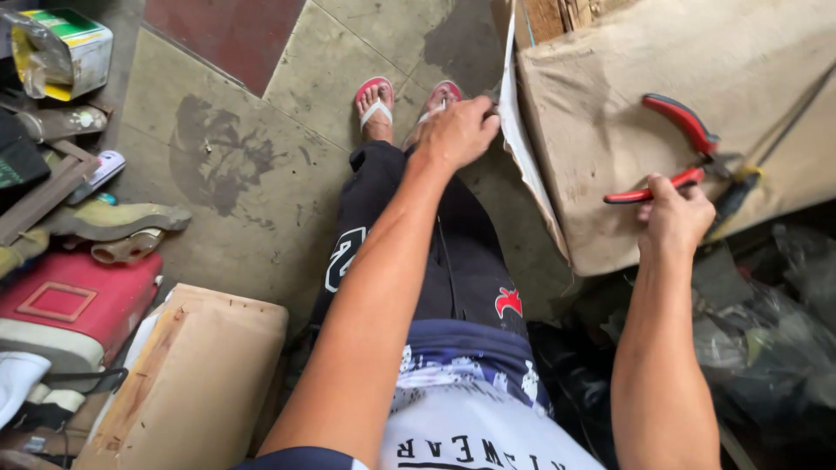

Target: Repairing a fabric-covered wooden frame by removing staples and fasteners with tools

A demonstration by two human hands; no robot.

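Left hand [457, 130] curled shut on the thin edge of the tan board [662, 130], pinching the pale loose sheet [522, 148] that peels off its side; right hand [672, 218] closed around one red handle of the pliers [675, 152], fingers wrapped tight; other red handle sticking up free, so plier jaws probably open, though the tip hides under a dark strap by the yellow bit.

Board leaning on the right, above the knees, over the grey floor [261, 174]; two feet in red flip-flops [376, 96] right under the board edge.

Could slip: only one handle held, so pliers may twist and drop; toes are bare below, might get hit. Could pinch: free handle may snap shut on a finger. Could cut: sheet edge looks thin and sharp, may scrape the left fingers if pulled hard. Could tear: loose sheet may rip crooked if tugged too fast. Could tip: board only leaning, may slide down onto the legs.

Red box [70, 300] and shoe shapes [113, 218] piled well away on the left.
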